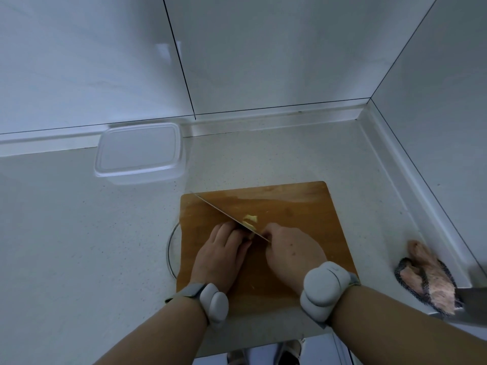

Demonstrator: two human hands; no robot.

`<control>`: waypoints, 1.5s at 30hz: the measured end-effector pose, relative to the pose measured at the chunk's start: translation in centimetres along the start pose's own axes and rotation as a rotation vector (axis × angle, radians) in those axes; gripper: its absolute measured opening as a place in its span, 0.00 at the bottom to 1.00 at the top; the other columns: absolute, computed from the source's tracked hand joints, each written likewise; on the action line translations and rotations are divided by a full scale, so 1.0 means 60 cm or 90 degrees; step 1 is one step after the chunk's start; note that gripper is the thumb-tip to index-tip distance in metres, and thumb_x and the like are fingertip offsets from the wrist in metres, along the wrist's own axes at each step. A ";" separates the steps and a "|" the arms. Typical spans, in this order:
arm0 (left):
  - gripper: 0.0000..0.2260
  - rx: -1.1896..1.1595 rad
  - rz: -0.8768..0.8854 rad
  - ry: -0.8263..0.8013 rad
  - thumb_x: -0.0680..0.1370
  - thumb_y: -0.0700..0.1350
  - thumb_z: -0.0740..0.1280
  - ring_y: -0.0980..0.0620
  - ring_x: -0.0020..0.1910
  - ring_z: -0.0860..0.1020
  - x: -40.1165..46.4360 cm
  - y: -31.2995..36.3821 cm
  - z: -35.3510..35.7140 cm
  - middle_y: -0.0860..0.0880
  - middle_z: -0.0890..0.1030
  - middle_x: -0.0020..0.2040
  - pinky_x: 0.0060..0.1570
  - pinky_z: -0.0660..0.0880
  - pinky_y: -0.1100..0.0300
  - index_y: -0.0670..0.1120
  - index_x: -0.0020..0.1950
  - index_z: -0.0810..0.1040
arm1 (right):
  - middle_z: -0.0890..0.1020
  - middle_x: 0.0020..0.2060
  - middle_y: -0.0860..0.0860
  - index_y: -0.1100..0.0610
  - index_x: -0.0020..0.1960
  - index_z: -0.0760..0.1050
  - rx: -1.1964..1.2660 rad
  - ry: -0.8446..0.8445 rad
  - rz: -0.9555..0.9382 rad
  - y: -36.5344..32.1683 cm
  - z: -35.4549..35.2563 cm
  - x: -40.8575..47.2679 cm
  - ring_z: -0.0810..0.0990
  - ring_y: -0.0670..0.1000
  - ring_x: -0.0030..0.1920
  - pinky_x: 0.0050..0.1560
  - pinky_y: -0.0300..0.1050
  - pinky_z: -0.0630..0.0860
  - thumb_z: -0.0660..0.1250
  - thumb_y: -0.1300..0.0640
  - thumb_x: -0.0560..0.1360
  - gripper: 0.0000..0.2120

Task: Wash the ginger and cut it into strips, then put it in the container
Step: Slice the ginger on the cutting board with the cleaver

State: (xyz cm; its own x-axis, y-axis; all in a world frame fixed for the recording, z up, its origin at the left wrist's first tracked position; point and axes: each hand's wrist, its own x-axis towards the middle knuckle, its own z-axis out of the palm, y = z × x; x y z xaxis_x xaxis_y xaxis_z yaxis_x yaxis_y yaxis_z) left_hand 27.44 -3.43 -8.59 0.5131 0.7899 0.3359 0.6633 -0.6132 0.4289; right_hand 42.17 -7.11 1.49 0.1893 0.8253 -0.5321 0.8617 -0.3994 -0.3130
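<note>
Two hands: right point(290, 251) grips knife point(224, 216) | left point(221, 248) presses ginger point(249, 219) | board point(303, 206) on speckled counter point(79, 233)

Knife handle buried inside the right hand point(291, 252), unseen. Ginger point(249, 219) mostly hidden behind the knife blade point(224, 214) and the left hand's point(221, 252) fingertips; piece under the fingers not discernible. Curved metal rim point(170, 252) tucked under the cutting board point(263, 206), most of it covered. Grey object point(474, 304) cut off at the right edge, unidentifiable. Feet at the bottom edge cropped, blurred.
</note>
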 end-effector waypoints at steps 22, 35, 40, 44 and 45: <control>0.12 -0.009 -0.009 0.007 0.77 0.52 0.60 0.53 0.50 0.72 -0.002 0.001 -0.001 0.51 0.77 0.51 0.37 0.74 0.64 0.48 0.50 0.79 | 0.81 0.45 0.49 0.50 0.58 0.75 -0.027 -0.010 0.003 0.005 -0.014 -0.028 0.80 0.49 0.42 0.49 0.47 0.80 0.59 0.56 0.81 0.09; 0.12 -0.011 0.000 0.006 0.77 0.51 0.60 0.52 0.50 0.72 -0.002 -0.001 0.000 0.49 0.77 0.52 0.42 0.71 0.66 0.47 0.52 0.78 | 0.81 0.46 0.50 0.50 0.64 0.71 -0.023 -0.005 -0.007 -0.011 0.000 0.011 0.80 0.53 0.43 0.48 0.51 0.81 0.57 0.58 0.81 0.12; 0.08 -0.035 -0.007 0.014 0.77 0.52 0.60 0.53 0.49 0.72 -0.002 -0.002 0.001 0.50 0.75 0.50 0.39 0.72 0.65 0.49 0.52 0.73 | 0.80 0.43 0.49 0.50 0.63 0.72 -0.017 0.003 -0.017 -0.008 0.001 0.006 0.80 0.52 0.41 0.46 0.51 0.81 0.57 0.57 0.82 0.12; 0.08 -0.044 -0.006 0.021 0.77 0.52 0.61 0.53 0.49 0.73 -0.003 -0.002 0.000 0.51 0.76 0.51 0.39 0.73 0.65 0.50 0.52 0.74 | 0.81 0.43 0.49 0.49 0.64 0.72 -0.001 -0.001 -0.035 -0.007 -0.007 -0.002 0.80 0.51 0.41 0.45 0.50 0.81 0.57 0.56 0.82 0.13; 0.08 -0.041 -0.003 0.024 0.77 0.52 0.61 0.53 0.50 0.73 -0.003 -0.001 0.000 0.51 0.76 0.51 0.39 0.73 0.66 0.50 0.51 0.75 | 0.81 0.43 0.49 0.48 0.64 0.73 0.004 0.001 -0.037 -0.006 -0.010 -0.006 0.80 0.51 0.41 0.46 0.50 0.81 0.57 0.56 0.82 0.13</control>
State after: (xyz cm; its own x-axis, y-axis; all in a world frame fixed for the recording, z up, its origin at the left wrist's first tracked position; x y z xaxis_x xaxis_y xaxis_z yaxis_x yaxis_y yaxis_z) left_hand 27.31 -3.51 -8.66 0.4883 0.7927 0.3649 0.6285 -0.6096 0.4831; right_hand 42.09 -7.02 2.24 0.1392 0.8480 -0.5114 0.8683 -0.3528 -0.3487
